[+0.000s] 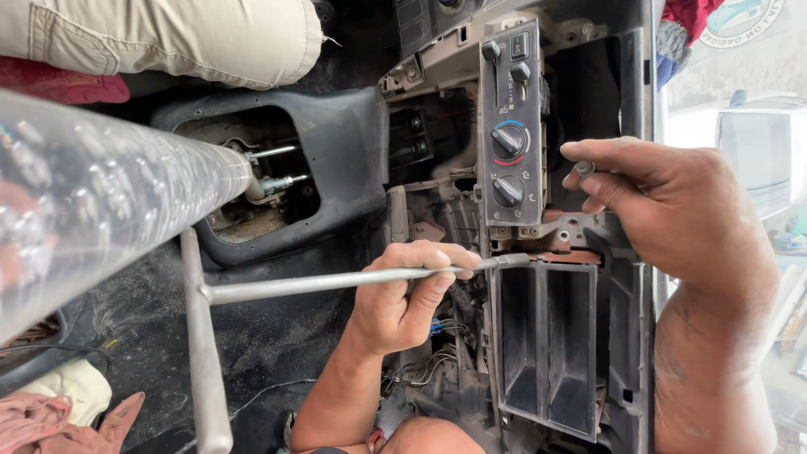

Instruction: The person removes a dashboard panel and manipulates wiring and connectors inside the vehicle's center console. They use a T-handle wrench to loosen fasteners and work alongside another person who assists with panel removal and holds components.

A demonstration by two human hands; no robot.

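At the far left a clear, bubble-flecked gear knob filled the view, blurred by closeness, its stem running down into the open shifter well of the dark console. Below it, rags lay on the black carpet of the car floor. A grey T-handle wrench stretched rightward from its crossbar, the long shaft lying nearly level across the carpet.

Around the middle the left hand was curled around that shaft, thumb and fingers pressed together on it, just short of the socket end. That end met the dashboard frame at the top edge of a black twin-pocket storage bin. Loose wires hung beneath the hand.

Just above the bin sat the heater control panel, with sliders and two round knobs, pulled partly out of the dashboard.

Further right the right hand hovered beside the panel, thumb and forefinger pinching a small dark bolt. Beyond it daylight showed through the window.
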